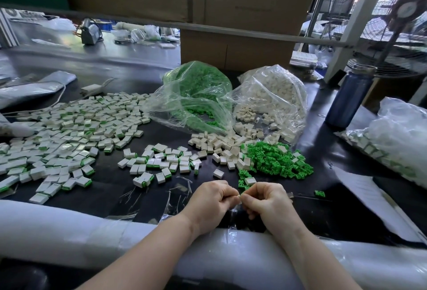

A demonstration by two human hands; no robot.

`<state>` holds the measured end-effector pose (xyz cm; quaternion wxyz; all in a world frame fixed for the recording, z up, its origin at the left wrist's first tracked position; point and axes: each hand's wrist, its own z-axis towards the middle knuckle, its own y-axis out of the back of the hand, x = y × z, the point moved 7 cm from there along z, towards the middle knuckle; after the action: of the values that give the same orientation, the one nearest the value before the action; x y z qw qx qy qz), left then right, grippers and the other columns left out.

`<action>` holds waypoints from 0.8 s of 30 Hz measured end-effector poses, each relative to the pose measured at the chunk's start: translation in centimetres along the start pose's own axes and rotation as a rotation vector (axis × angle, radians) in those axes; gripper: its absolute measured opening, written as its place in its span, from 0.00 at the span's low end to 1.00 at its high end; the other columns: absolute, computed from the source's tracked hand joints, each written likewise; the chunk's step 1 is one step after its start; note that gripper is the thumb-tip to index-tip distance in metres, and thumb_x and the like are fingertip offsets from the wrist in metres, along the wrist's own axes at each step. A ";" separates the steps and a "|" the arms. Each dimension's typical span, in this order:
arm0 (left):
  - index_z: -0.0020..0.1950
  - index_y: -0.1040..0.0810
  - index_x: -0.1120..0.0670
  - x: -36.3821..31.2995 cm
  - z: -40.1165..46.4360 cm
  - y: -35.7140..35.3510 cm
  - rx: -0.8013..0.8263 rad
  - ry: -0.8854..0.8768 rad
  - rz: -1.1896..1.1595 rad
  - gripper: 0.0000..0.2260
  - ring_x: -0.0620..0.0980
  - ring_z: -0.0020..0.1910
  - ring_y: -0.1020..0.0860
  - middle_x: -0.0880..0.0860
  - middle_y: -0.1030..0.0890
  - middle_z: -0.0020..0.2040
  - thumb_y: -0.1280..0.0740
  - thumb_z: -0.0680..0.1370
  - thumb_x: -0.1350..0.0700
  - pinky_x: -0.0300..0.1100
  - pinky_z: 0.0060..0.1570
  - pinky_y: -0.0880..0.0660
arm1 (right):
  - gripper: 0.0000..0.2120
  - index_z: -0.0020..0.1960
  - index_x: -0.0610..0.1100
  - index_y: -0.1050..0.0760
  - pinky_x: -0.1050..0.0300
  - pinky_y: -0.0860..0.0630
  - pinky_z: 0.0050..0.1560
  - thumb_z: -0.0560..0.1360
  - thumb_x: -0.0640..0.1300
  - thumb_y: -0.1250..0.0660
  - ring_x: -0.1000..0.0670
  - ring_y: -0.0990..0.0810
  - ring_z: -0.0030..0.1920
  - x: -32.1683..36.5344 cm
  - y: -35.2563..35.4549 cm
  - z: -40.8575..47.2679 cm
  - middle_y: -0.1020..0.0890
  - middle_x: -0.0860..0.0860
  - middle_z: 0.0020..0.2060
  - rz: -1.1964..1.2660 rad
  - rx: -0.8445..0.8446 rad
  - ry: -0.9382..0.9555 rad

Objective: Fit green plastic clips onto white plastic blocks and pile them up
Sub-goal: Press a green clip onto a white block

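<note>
Fitting step in hand: a small white block (238,198) is pinched between left hand (211,199) and right hand (269,199), both curled; clip hidden. Next, judged: pressed home, then added to pile (152,162).

The table (108,188) is black, and across its left half spreads a heap of white blocks (69,132) edged in bright green (each one shows a thin green strip along one side), while loose cream-white blocks (219,146) and a pile of vivid green clips (277,160) lie further right. Behind them, one clear bag (196,95) glows green with clips and another clear bag (275,97) shows off-white blocks. A dark blue bottle (349,100) with a grey lid stands before brown cardboard boxes (231,12).
</note>
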<state>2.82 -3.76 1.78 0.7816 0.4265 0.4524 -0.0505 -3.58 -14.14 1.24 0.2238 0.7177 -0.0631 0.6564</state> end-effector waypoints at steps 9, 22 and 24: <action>0.50 0.17 0.56 0.2 0.1 0.3 -0.043 0.104 -0.240 0.06 0.48 0.41 0.20 0.53 0.16 0.42 0.32 0.76 0.57 0.40 0.47 0.23 | 0.07 0.35 0.37 0.22 0.63 0.25 0.27 0.70 0.32 0.30 0.53 0.24 0.26 0.2 0.7 0.2 0.21 0.46 0.25 0.180 -0.076 0.054; 0.44 0.21 0.56 0.1 0.0 0.7 -0.050 0.129 -0.381 0.03 0.43 0.35 0.26 0.51 0.24 0.40 0.33 0.75 0.62 0.34 0.36 0.27 | 0.06 0.39 0.40 0.20 0.59 0.22 0.34 0.73 0.33 0.33 0.49 0.21 0.33 0.1 0.8 0.1 0.18 0.45 0.32 0.297 -0.033 0.076; 0.44 0.20 0.54 0.1 0.1 0.7 -0.057 0.122 -0.404 0.05 0.44 0.39 0.25 0.52 0.26 0.46 0.32 0.75 0.63 0.33 0.40 0.26 | 0.04 0.44 0.38 0.21 0.59 0.21 0.37 0.74 0.35 0.34 0.49 0.19 0.35 -0.1 0.5 0.2 0.17 0.45 0.34 0.327 -0.012 0.064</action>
<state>3.23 -3.37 2.16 0.7385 0.3071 0.5765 -0.1672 -3.60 -14.71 1.28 0.1203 0.6753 -0.1759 0.7061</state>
